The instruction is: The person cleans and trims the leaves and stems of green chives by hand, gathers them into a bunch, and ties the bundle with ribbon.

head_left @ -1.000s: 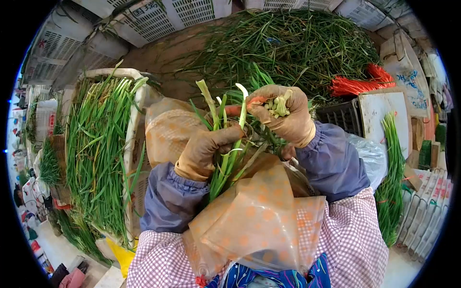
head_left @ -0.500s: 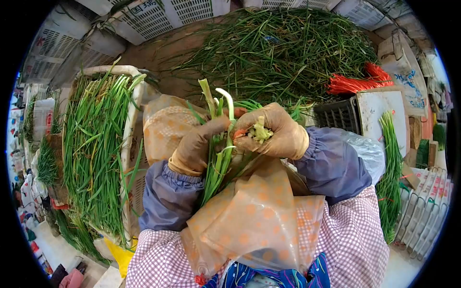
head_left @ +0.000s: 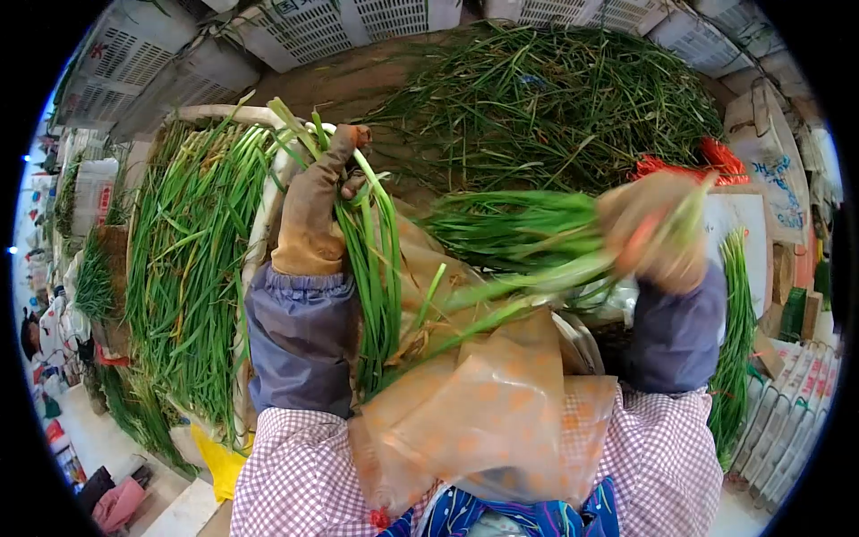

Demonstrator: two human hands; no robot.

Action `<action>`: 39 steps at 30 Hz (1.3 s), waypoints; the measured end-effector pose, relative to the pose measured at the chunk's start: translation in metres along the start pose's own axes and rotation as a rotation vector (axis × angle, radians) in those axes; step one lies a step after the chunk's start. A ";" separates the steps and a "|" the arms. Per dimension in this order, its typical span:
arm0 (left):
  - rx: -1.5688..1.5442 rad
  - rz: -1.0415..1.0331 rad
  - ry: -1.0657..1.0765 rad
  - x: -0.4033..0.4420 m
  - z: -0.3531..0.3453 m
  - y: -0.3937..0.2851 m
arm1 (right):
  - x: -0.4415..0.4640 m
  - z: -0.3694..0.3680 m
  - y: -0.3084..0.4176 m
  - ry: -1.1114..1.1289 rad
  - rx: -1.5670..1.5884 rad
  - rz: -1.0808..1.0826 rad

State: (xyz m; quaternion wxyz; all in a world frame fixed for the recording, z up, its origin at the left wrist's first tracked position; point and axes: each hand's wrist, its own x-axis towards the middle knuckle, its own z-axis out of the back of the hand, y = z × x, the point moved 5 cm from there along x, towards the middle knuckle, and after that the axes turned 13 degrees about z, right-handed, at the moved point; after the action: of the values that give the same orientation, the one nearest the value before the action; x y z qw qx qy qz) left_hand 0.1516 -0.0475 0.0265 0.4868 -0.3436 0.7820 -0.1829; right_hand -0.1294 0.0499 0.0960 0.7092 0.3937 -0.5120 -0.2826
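My left hand [head_left: 327, 192], in a brown glove, is closed round a few green stalks [head_left: 371, 268] with pale ends, beside the rim of the crate at the left. Their leaves hang down onto the orange-dotted plastic sheet [head_left: 483, 385] over my lap. My right hand [head_left: 658, 228], gloved and blurred by motion, grips a bunch of green stalks [head_left: 528, 228] by the pale end, and its leaves trail leftward over the sheet. Something red shows at the fingers of that hand.
A white-rimmed crate [head_left: 253, 331] of green stalks is at the left. A heap of loose leaves [head_left: 555, 107] lies ahead, with red ties [head_left: 723, 161] at its right edge. Another green bunch [head_left: 735, 349] rests at the right. Slatted crates [head_left: 295, 36] line the back.
My hands have moved apart: the left up and to the left with its stalks, the right to the right with the bunch, whose leaves now stretch out sideways.
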 end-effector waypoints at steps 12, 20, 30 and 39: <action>0.038 0.461 0.221 -0.020 -0.054 0.057 | 0.048 -0.031 -0.063 -0.161 0.174 -0.597; -0.111 0.295 0.262 -0.012 -0.038 0.060 | 0.034 0.013 -0.103 -0.464 0.397 -0.443; -0.119 0.296 0.294 -0.015 -0.043 0.076 | 0.059 -0.042 -0.064 -0.086 0.236 -0.447; 0.715 -0.280 -0.091 -0.030 -0.040 0.051 | 0.053 -0.047 -0.081 -0.223 0.303 -0.544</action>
State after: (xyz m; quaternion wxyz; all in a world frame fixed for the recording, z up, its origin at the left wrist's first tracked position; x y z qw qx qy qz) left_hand 0.1059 0.0074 0.0321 0.5802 -0.2635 0.5921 -0.4933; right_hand -0.0678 -0.0230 0.0461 0.4806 0.5837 -0.4988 -0.4237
